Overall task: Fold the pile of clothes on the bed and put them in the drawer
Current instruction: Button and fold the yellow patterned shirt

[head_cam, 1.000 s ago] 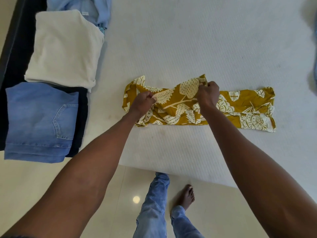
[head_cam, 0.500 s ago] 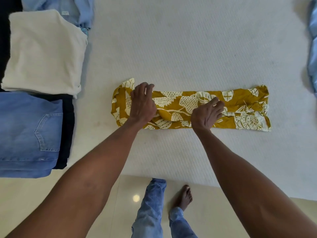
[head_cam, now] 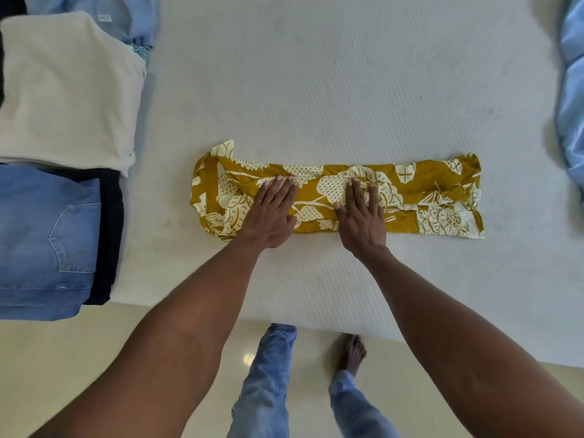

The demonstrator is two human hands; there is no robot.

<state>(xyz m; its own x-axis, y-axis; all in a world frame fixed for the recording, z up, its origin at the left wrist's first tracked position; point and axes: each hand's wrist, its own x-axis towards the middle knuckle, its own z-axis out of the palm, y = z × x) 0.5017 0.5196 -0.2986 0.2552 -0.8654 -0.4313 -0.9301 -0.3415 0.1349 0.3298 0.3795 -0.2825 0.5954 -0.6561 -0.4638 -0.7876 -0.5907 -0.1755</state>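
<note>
The bed [head_cam: 347, 90] is covered in white, and near its front edge a yellow cloth [head_cam: 410, 191] is laid out folded into a long band. Left of the cloth, a cream garment [head_cam: 63, 90] and folded jeans [head_cam: 41, 241] are stacked at the bed's left side, and a blue fabric [head_cam: 572, 105] is seen far to its right. The cloth is pressed flat by the left hand [head_cam: 271, 213] and right hand [head_cam: 361, 216], fingers straight and together, nothing gripped.

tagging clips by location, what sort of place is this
Most likely a bedroom at home: a white mattress, folded jeans and a cream top stacked on it.
</note>
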